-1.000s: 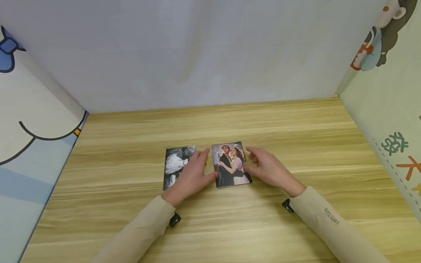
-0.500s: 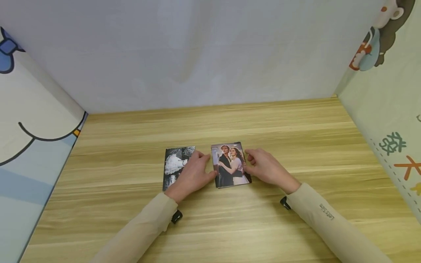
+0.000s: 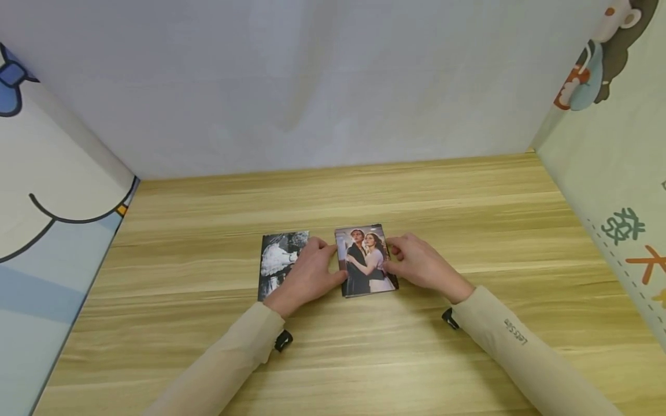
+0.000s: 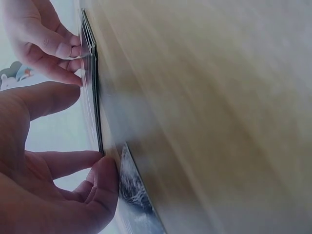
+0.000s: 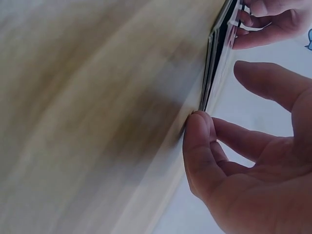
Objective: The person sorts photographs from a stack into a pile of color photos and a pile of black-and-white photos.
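Note:
A small stack of photo cards (image 3: 366,266), its top one picturing a couple, lies flat on the wooden table. My left hand (image 3: 308,276) touches the stack's left edge with thumb and fingertips spread apart. On the opposite edge, my right hand (image 3: 424,266) touches it with bent fingertips and thumb. Both wrist views show the stack (image 4: 92,83) edge-on as several thin layers, the edges slightly uneven. Neither thumb is closed against its fingers. A black-and-white photo card (image 3: 273,260) lies left of the stack, partly hidden beneath my left hand.
The wooden table (image 3: 208,214) ends at a pale back wall (image 3: 333,86). Printed side panels stand at left (image 3: 47,173) and right (image 3: 598,173). Bare table surrounds the cards.
My left hand has shifted slightly right and its fingertips now meet the stack's edge. The right hand has edged slightly left against the stack. The stack has hardly moved.

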